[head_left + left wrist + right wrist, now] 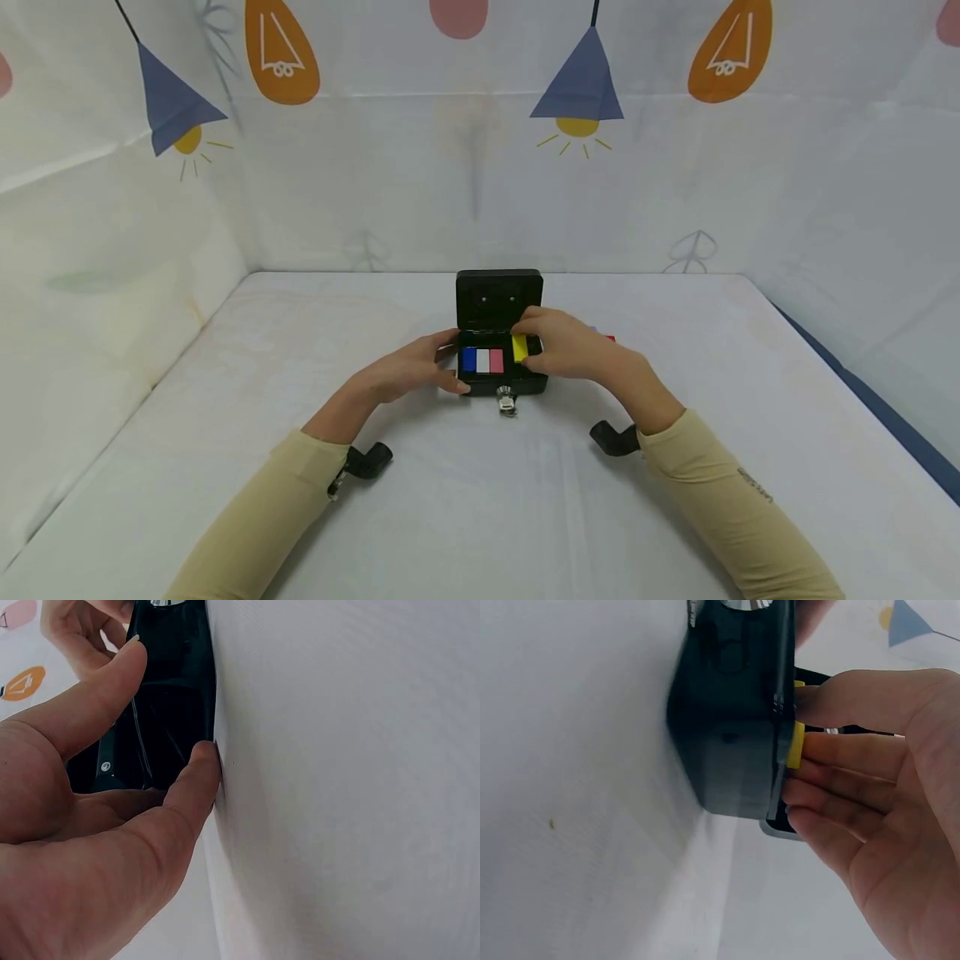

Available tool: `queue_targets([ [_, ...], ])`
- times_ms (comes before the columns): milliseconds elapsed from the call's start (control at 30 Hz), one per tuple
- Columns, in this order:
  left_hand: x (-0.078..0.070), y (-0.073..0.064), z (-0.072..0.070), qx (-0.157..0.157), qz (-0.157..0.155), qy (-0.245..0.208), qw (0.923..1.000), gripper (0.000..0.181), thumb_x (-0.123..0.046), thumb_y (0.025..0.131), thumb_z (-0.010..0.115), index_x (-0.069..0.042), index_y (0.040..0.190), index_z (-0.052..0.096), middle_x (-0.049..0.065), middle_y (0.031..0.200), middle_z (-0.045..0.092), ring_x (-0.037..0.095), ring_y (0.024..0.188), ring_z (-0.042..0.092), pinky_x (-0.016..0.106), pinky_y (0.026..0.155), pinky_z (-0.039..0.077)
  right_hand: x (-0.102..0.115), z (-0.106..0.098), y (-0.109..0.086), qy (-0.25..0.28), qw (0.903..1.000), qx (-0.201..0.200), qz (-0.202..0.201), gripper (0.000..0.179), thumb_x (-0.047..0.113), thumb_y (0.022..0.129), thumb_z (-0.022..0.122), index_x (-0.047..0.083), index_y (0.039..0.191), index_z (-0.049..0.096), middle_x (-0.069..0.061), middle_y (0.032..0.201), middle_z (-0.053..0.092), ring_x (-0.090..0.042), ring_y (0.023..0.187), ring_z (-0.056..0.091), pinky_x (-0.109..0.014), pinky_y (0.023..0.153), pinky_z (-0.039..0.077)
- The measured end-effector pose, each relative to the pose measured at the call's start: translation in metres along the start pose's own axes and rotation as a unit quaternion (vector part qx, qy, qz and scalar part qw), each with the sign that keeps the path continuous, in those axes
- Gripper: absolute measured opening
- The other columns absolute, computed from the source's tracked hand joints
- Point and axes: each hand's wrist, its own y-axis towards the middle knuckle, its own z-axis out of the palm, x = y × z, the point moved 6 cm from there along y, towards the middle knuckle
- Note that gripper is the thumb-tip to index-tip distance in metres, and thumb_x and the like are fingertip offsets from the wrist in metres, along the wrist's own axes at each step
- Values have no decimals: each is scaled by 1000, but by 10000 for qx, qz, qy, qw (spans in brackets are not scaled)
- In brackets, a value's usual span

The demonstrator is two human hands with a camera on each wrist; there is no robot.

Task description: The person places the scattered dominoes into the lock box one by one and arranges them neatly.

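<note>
A small black cash box [502,387] stands on the table with its lid [487,300] raised at the back. Inside, a blue block [469,360], a white block [483,360] and a pink block [497,360] stand side by side at the left. My left hand [408,367] holds the box's left end, thumb at the front corner and fingers along the side toward the hinge. Between thumb and fingers, my right hand [573,343] pinches a yellow block [519,348] at the right part of the box. The right wrist view shows this yellow block [796,746] at the rim.
A silver lock piece [506,402] hangs at the box's front. Something red [611,337] peeks out behind the right hand. Black wrist cameras, one at the left sleeve [369,461] and one at the right [613,439], sit low over the white table [480,517].
</note>
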Motion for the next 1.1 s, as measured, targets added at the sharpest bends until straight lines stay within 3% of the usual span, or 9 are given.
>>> queue_targets([
  [300, 0, -2, -1, 7, 10, 8, 10000, 103, -15, 82, 80, -15, 161, 13, 5, 167, 19, 26, 156, 16, 53, 124, 20, 5, 10, 2, -136, 9996, 220, 105, 47, 22, 90, 70, 6, 133, 63, -6, 127, 60, -24, 112, 58, -41, 102, 51],
  [1100, 2, -1, -1, 22, 27, 64, 10000, 104, -16, 83, 80, -15, 161, 12, 4, 167, 18, 25, 156, 15, 52, 124, 20, 6, 26, 10, -483, 9987, 181, 30, 41, 19, 94, 69, 6, 132, 64, -10, 132, 61, -24, 113, 59, -40, 104, 51],
])
